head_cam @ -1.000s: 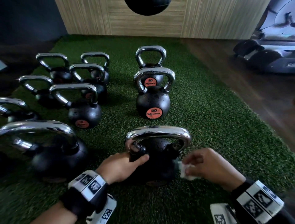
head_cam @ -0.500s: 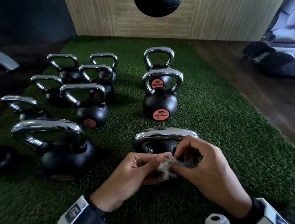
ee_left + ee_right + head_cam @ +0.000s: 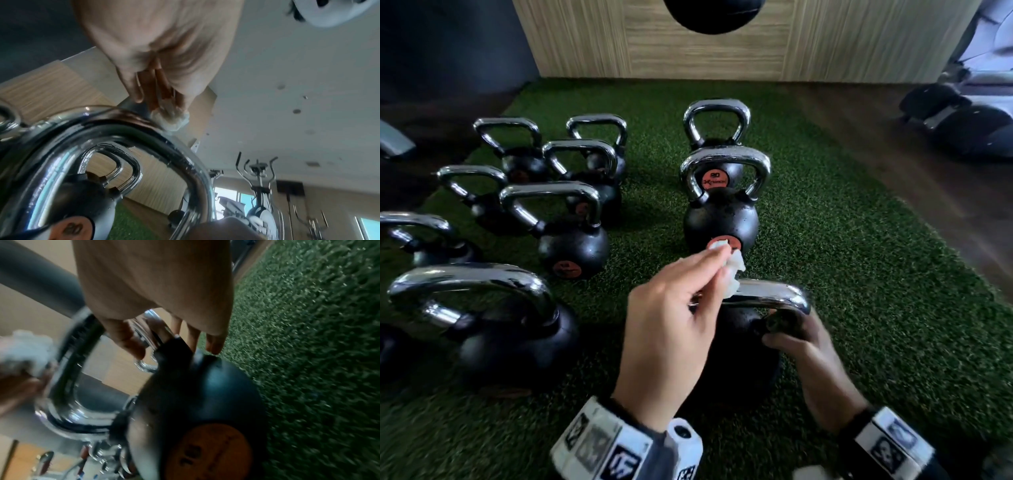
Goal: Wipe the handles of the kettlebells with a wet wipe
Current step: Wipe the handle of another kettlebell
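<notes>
The left hand (image 3: 671, 329) is up above the nearest kettlebell's handle (image 3: 767, 293); its fingertips (image 3: 717, 255) pinch a white wet wipe (image 3: 732, 274) that touches the top of the handle; the right hand (image 3: 811, 356) is lower, at the right end of that handle, thumb and fingers curled around it there.

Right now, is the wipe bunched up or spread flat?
Bunched. The wipe is a crumpled wad pinched in the left hand's fingertips, touching the nearest kettlebell's handle.
</notes>
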